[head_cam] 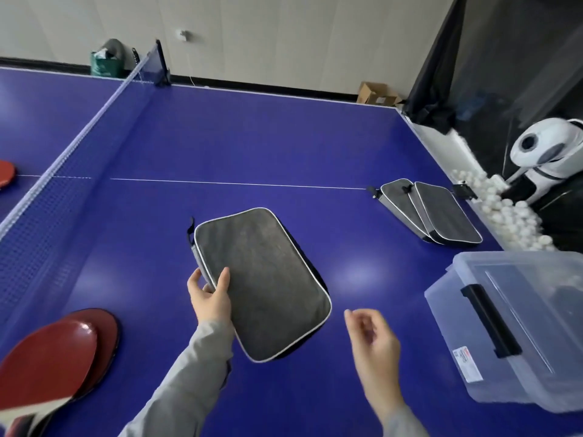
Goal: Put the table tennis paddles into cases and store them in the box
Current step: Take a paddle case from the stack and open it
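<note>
My left hand (pixel 210 299) grips the near left edge of a grey paddle case (pixel 265 279) with white piping, lifted slightly above the blue table (pixel 252 146). My right hand (pixel 373 340) hovers to the right of the case, blurred, fingers loosely curled, holding nothing. Two red paddles (pixel 60 354) lie stacked at the near left. Another red paddle (pixel 6 176) shows at the left edge beyond the net. Two more grey cases (pixel 432 212) lie overlapping at the right. A clear plastic box (pixel 517 329) with a lid and black handle sits at the near right.
The net (pixel 72 146) crosses the table diagonally on the left. A white ball machine (pixel 549 156) and a pile of several white balls (pixel 504 212) stand past the right edge. A green bag (pixel 105 59) and a cardboard box (pixel 377 93) stand by the far wall.
</note>
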Demonstrator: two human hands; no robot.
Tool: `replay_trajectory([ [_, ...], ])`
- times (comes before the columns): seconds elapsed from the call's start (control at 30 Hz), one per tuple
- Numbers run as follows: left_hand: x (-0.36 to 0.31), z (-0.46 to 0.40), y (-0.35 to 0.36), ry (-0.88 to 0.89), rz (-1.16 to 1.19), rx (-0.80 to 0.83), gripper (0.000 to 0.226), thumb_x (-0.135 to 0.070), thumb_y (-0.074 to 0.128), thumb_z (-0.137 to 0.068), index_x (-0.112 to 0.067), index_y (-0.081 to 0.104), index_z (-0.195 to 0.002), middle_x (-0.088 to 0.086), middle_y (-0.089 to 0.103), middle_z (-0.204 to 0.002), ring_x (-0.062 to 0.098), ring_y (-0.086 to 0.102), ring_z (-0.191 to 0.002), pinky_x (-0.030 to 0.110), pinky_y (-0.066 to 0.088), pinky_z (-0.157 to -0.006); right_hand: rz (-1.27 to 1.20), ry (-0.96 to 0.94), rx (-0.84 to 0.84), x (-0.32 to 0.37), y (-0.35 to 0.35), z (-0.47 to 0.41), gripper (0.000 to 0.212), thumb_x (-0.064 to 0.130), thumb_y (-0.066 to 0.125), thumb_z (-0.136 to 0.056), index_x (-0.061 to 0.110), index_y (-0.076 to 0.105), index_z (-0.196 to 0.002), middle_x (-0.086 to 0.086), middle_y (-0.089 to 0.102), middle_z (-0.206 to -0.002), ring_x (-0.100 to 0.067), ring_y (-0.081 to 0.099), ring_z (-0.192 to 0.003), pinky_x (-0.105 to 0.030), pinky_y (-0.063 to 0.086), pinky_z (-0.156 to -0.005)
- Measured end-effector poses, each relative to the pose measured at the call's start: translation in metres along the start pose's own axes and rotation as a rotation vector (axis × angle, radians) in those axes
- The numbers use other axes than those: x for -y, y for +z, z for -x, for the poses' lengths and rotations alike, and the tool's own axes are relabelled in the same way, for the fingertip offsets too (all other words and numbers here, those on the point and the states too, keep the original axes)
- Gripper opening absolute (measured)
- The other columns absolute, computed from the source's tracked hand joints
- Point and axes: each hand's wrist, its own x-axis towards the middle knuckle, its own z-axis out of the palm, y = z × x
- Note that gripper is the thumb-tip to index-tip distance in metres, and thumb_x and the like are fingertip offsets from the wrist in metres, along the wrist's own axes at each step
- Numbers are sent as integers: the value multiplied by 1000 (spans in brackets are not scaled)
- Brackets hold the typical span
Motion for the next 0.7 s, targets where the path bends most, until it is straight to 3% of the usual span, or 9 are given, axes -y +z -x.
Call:
replay_trajectory([
  [0.07,-1,1,-12,-33,-3,97,49,-26,71,-84,-29,45,-126,1,70,-91,18,67,-77,35,55,-69,-77,160,111,3,-11,-25,5,30,65,-88,31,64,-92,10,66,-89,-9,61,-86,-13,48,-71],
  [0.17,-1,8,-18,-91,10,220,45,-26,70,-84,-25,49,-124,9,70,-99,26,67,-83,45,57,-73,-156,322,435,9,-13,-47,26,31,58,-93,23,60,-117,4,65,-111,-12,61,-107,-27,53,-87],
  [0.3,1,22,-14,-142,18,325,39,-29,67,-85,-26,53,-121,10,70,-101,29,68,-87,46,58,-70,-240,343,744,12,-6,-44,32,33,60,-91,19,59,-119,0,68,-116,-13,62,-111,-33,49,-97],
  [0.43,7,34,-2,-131,-77,331,43,-32,64,-88,-25,49,-127,9,64,-118,27,64,-102,43,55,-82,-250,330,634,6,-5,-35,28,19,66,-87,28,54,-111,1,68,-106,-20,64,-102,-35,51,-92],
  [0.57,17,52,22,-48,-395,265,69,-31,60,-91,-23,22,-148,4,34,-149,24,40,-131,45,37,-107,-46,93,474,7,-4,-23,34,9,62,-85,35,50,-103,11,68,-91,-10,65,-83,-19,50,-71],
  [0.7,24,98,47,-107,-444,508,68,-38,57,-91,-35,20,-148,-7,28,-152,16,33,-137,43,32,-110,39,-84,409,9,-3,-8,28,27,62,-85,44,46,-100,21,67,-92,0,63,-81,-14,49,-66],
])
